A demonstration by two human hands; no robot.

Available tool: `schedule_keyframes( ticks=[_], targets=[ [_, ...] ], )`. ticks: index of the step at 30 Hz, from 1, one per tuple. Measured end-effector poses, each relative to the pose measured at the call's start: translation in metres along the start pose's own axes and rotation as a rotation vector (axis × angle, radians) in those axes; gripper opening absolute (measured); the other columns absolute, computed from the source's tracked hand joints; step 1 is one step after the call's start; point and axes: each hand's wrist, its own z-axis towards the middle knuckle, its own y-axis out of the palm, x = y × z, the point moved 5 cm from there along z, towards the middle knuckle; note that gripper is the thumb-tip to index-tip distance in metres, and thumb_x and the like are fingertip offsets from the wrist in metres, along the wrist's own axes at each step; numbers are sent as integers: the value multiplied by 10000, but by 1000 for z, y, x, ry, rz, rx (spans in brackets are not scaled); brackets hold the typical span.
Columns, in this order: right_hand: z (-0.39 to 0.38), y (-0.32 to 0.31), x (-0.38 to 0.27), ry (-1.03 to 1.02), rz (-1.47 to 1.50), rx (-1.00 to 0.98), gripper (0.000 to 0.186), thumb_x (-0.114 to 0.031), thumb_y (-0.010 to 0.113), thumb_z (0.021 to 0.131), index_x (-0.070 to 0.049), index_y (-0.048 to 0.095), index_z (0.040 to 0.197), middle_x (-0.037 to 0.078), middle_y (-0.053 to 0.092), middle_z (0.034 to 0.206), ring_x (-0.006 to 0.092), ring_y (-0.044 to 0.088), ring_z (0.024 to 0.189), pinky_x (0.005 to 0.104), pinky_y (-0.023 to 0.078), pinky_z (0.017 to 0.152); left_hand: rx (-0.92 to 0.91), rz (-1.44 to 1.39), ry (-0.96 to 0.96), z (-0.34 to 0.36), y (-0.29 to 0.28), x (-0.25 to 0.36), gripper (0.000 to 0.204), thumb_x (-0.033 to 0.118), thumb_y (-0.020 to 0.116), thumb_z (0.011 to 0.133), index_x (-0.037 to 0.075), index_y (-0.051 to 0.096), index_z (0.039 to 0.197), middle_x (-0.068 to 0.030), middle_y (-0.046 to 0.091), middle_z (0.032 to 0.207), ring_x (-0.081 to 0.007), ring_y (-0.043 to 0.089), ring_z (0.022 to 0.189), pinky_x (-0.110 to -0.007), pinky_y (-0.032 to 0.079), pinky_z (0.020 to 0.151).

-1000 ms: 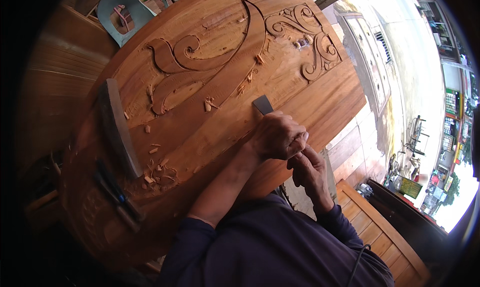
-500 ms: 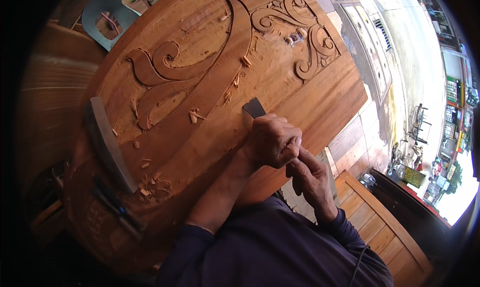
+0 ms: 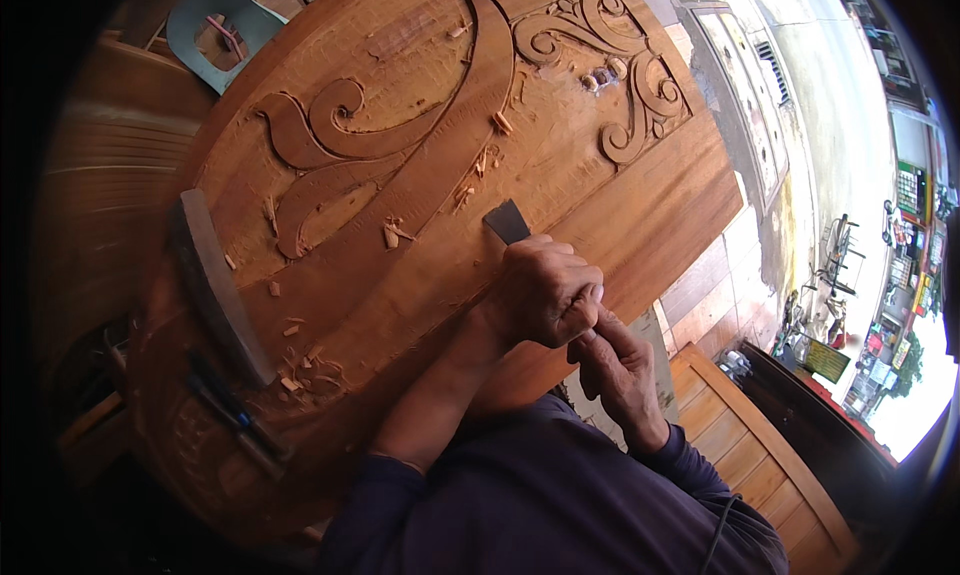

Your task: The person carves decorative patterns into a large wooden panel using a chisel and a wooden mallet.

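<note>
One carved panel [image 3: 390,295] lies beneath the left hand [image 3: 548,293], clenched round a chisel [image 3: 508,223] at the panel's plain middle; the right hand [image 3: 620,367] touches the left, its grip hidden. Shavings [image 3: 391,237] lie beyond, then bright pavement [image 3: 845,85].

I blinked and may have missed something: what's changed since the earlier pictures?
The view shifted a little. Against the panel, the blade seems to have slid slightly left in the last half second. Nothing was taken or let go: the left hand keeps its grip behind the blade, the right hand against the left. The bar and chips stayed put.
</note>
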Motion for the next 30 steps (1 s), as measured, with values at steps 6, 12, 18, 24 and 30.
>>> schedule_keyframes(
  ticks=[6,12,18,24,30],
  targets=[
    [10,6,-1,-5,84,40,444,-233,630,1129,-50,619,1534,-3,649,893,45,567,723,214,465,640,-80,5,47,15,-2,-11,208,255,645,841,156,636,658,-58,573,577,-287,611,561,-434,464,576],
    [17,-11,3,46,64,2,441,-253,638,1126,-75,631,1530,-16,651,886,37,536,643,209,439,567,-16,35,64,20,5,-7,217,252,648,838,153,623,646,-53,594,589,-288,585,542,-435,456,568],
    [7,4,-14,8,20,0,433,-224,638,1121,-24,631,1505,14,666,879,44,541,630,213,430,548,5,-14,17,10,-3,-4,205,221,651,821,152,599,636,-50,534,561,-266,557,522,-405,422,537],
    [13,3,1,-37,73,38,429,-269,639,1121,-36,652,1481,15,666,847,40,532,574,206,411,500,0,-23,26,11,-3,-7,196,220,641,821,143,619,642,-67,554,565,-285,594,542,-422,469,557],
    [18,-5,9,-55,58,35,427,-281,653,1114,-69,669,1485,19,673,843,43,531,553,214,416,482,25,-9,42,9,5,-1,224,262,602,844,116,606,674,-99,573,606,-320,615,599,-452,486,614]
  ],
)
